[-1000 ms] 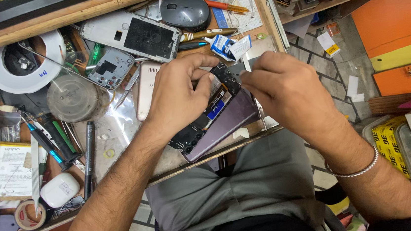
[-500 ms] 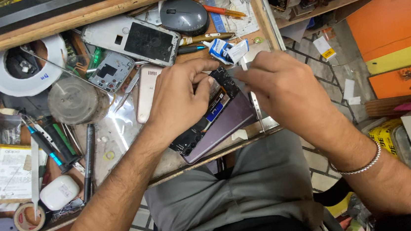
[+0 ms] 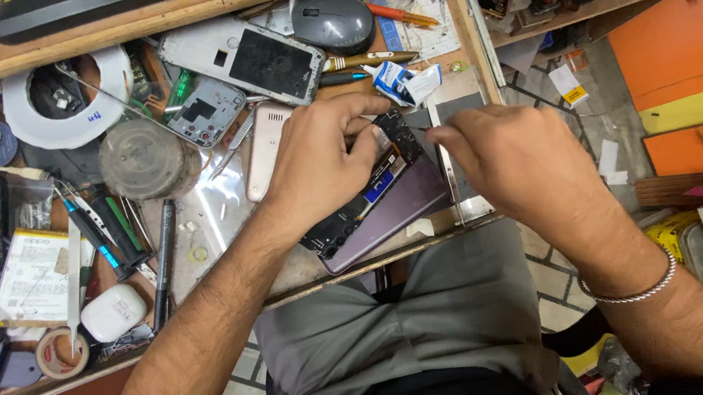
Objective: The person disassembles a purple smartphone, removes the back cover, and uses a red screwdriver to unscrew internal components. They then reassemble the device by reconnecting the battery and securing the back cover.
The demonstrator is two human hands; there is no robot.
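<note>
**Presently: opened phone under work — slip risk**

Purple opened smartphone with exposed circuit board (image 3: 373, 204): pinned at table (image 3: 307, 265) edge by left hand (image 3: 314, 162). Thin metal tool (image 3: 418, 129): pinched in right hand (image 3: 518, 166). Hazards judged: board scratched by slipping tip; phone nudged off edge.

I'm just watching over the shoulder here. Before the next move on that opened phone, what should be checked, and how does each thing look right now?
1. Opened phone lies flat on the workbench: ok.
2. Left hand steadies the phone, fingers on its upper end: ok.
3. Right hand pinches a thin tool, tip at the phone's top: ok; kind of tool, cannot tell.
4. Phone well onto the bench: not ok, its lower corner sits at the front edge.
5. Room around the phone: not ok, a pale phone cover and crumpled wrapper crowd it.
6. Loose screws accounted for: cannot tell.
</note>
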